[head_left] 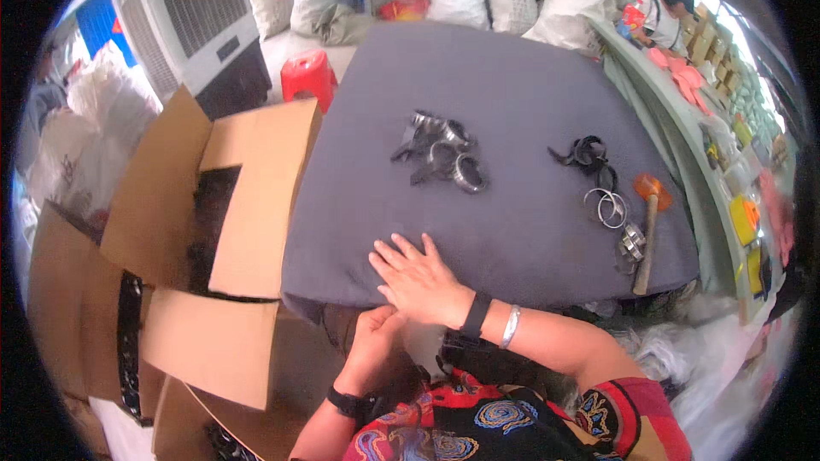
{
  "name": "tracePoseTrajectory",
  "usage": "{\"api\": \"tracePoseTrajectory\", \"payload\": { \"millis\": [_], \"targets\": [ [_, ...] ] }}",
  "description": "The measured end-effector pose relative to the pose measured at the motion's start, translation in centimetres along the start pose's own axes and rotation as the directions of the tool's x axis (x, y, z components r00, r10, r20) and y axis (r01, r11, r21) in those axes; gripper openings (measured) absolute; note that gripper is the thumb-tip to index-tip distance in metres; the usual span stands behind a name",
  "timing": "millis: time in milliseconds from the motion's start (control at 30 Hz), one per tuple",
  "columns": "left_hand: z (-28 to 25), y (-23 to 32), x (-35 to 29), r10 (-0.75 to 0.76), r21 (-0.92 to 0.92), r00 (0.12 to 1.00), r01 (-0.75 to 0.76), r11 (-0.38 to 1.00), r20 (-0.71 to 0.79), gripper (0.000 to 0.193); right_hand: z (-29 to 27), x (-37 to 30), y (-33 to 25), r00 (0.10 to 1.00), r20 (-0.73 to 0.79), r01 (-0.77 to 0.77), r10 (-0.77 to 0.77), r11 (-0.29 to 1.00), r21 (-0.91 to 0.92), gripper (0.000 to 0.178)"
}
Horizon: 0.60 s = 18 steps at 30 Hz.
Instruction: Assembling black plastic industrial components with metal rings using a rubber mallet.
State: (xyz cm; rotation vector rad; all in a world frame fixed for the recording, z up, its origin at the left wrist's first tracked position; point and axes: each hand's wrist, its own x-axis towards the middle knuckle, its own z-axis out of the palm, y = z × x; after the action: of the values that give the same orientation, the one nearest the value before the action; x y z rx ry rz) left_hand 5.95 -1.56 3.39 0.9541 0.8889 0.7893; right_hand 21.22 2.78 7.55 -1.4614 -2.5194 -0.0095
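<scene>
My right hand (418, 282) lies palm down with fingers spread on the grey cloth-covered table (504, 239), close to its near edge. It holds nothing. Just below its wrist, my left hand (376, 337) is closed, thumb and fingers drawn together at the table's edge; whatever it may grip is hidden. Beyond my right hand sits a small pile of silver metal rings and black pieces (440, 152), touched by neither hand. Farther right lie black curved pieces (589, 154), thin silver rings (608, 207) and a stack of metal rings (631, 243).
A mallet (651, 230) with an orange head rests near the table's right edge. Open cardboard boxes (243, 213) holding black items crowd the left side. Behind them are a red stool (309, 77) and an air cooler (192, 17). Another person (664, 17) is at the far right.
</scene>
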Motion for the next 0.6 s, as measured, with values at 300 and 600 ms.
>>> {"api": "tracePoseTrajectory", "payload": {
  "millis": [300,600],
  "targets": [
    [0.5,2.2,-0.8,0.150,-0.095,0.988,-0.153,0.984,-0.032,0.018,-3.8,-3.2,4.0,0.957,0.142,0.180,-0.253,0.902,0.392,0.061],
    [3.5,2.6,5.8,0.755,0.798,0.654,-0.481,0.364,0.050,0.010,-3.3,-2.6,13.2,0.888,-0.173,-0.358,0.427,0.876,0.324,0.060]
  ]
}}
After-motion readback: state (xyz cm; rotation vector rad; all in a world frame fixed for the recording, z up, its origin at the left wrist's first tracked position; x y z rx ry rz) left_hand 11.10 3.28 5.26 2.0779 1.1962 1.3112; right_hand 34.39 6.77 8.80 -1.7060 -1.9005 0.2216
